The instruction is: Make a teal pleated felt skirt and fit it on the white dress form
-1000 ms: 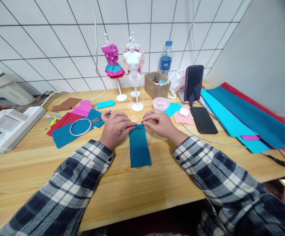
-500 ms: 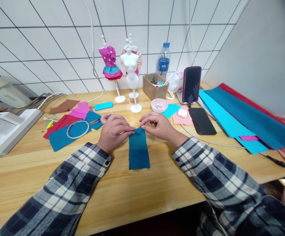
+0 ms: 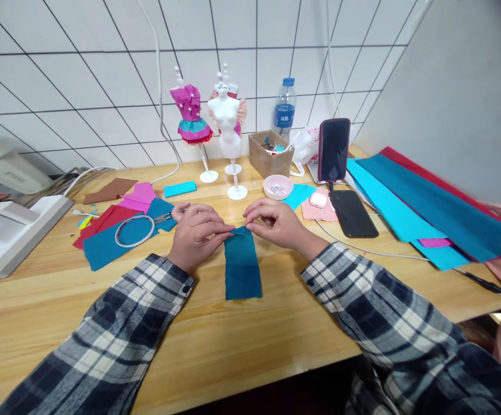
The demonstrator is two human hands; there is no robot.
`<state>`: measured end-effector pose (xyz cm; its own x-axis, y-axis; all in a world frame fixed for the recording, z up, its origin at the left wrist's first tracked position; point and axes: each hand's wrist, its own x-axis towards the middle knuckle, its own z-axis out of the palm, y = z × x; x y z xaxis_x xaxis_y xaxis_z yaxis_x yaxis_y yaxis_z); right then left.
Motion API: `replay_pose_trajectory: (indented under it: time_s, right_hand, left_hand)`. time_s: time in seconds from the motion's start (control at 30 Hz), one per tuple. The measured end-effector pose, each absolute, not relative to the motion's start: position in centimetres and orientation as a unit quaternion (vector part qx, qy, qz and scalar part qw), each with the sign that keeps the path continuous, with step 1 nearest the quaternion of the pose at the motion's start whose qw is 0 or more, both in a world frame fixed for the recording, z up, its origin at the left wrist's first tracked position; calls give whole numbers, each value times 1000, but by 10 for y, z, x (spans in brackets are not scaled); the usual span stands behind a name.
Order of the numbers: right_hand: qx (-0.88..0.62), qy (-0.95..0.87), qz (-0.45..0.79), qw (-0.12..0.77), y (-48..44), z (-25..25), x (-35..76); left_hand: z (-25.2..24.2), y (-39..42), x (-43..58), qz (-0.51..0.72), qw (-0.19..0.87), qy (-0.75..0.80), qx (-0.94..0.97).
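A strip of teal crepe paper [image 3: 242, 268] hangs toward me over the table, its far end gathered into small folds. My left hand [image 3: 198, 233] pinches the left side of that folded end between thumb and fingers. On the right side, my right hand [image 3: 276, 225] pinches the same end with thumb and forefinger. Left of my left hand lie scissors [image 3: 162, 218], partly hidden by the hand. A white ring [image 3: 135, 231] rests beside them on another teal piece [image 3: 97, 248]. Behind my hands stands a bare white mini mannequin [image 3: 228, 118].
A mannequin in a magenta dress [image 3: 189, 109] stands at the back, near a cardboard box [image 3: 270, 158] and a bottle [image 3: 284, 112]. A pink bowl [image 3: 278, 187] holds small beads. Phones [image 3: 354, 213], a cable and large coloured sheets [image 3: 432, 202] lie right; a white power strip [image 3: 21, 236] lies left.
The folded end now looks flatter and narrower between my fingertips. Both hands keep their pinch on the strip. The whole view has shifted slightly.
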<state>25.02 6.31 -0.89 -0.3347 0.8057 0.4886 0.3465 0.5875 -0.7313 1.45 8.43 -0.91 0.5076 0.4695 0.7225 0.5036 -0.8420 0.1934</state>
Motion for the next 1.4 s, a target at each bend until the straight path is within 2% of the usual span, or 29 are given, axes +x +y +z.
replay_pose_trajectory:
  time_s: [0.17, 0.37, 0.7, 1.07, 1.17, 1.23, 1.33, 1.4]
  right_hand:
    - [-362, -801, 186, 439, 58, -2, 253]
    - [-377, -853, 73, 355, 55, -1, 244]
    - [-415, -851, 27, 321, 57, -2, 246]
    - [-326, -849, 76, 408, 59, -3, 252]
    - [-316, -839, 84, 435, 58, -2, 249]
    - [-313, -828, 102, 454, 57, -1, 247]
    - [-317, -804, 182, 468, 55, -1, 245]
    - [-326, -780, 247, 473, 54, 0, 244]
  left_hand:
    - [-8, 84, 16, -385, 7, -319, -866]
    - [-9, 83, 17, -352, 6, -349, -869]
    - [-10, 82, 21, -356, 7, -341, -870]
    - [-6, 83, 17, -392, -14, -346, -852]
    - [-5, 82, 21, -420, -118, -343, -832]
    - [-5, 81, 24, -411, -291, -381, -775]
    - [-6, 81, 27, -326, -579, -427, -613]
    - [-5, 82, 27, -295, -679, -421, -524]
